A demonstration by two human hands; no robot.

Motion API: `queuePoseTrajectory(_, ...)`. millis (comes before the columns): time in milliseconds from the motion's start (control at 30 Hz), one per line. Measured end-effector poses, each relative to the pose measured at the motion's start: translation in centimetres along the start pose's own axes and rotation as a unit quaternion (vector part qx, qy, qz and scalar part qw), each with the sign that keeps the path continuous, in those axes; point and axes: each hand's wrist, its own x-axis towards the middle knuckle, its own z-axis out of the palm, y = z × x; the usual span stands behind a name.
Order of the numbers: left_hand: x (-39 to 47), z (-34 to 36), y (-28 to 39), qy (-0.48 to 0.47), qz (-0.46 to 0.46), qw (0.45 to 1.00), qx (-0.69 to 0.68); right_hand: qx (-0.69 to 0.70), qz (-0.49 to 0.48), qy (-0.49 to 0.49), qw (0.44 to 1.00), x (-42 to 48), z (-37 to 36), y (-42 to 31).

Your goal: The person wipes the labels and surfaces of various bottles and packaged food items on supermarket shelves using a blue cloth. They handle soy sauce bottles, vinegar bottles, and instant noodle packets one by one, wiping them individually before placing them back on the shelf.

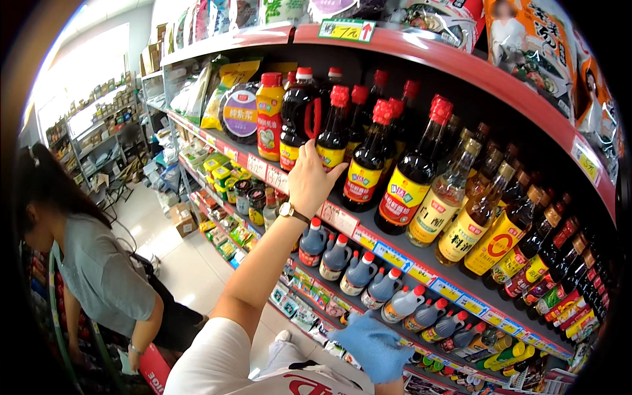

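Observation:
My left hand [313, 175], bare and wearing a wristwatch, reaches to the front of the upper shelf. Its fingers and thumb are spread against the lower part of a dark soy sauce bottle [335, 129] with a red cap. The hand hides part of the label, and I cannot tell whether it grips. Just left stands a larger dark bottle [296, 106] with a red handle. Another soy sauce bottle [365, 160] stands to the right of my thumb. My right hand [373, 348] is low before my body, covered by a blue glove or cloth, so its fingers are unclear.
Price tags line the shelf edge [340, 219]. Several grey-blue jugs [353, 276] fill the shelf below. Vinegar and cooking wine bottles [442, 207] continue rightward. Bagged goods lie above. A person in a grey shirt [103, 271] bends at left. A carton [182, 219] sits on the floor.

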Motion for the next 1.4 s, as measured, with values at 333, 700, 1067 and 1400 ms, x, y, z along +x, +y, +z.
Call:
queuePoseTrajectory(333,0.1,-0.1,-0.2,0.073,0.005,0.995,-0.064,-0.261,0.007,-0.013,0.965,-1.0,1.0,-0.9)
queuePoseTrajectory(700,-9.6,-13.3,4.9,-0.126,-0.077,0.785,-0.602,-0.288,0.454,0.042,0.842,3.6,2.4,3.4)
queuePoseTrajectory(1067,-24.1,-11.3,5.5,-0.386,-0.107,0.814,-0.420,0.959,0.145,0.219,0.110,3.2,-1.5,5.3)
queuePoseTrajectory(1400,-25.4,-12.2,7.7,-0.337,0.104,0.932,-0.082,0.821,0.488,0.287,0.073,1.9,-1.0,3.7)
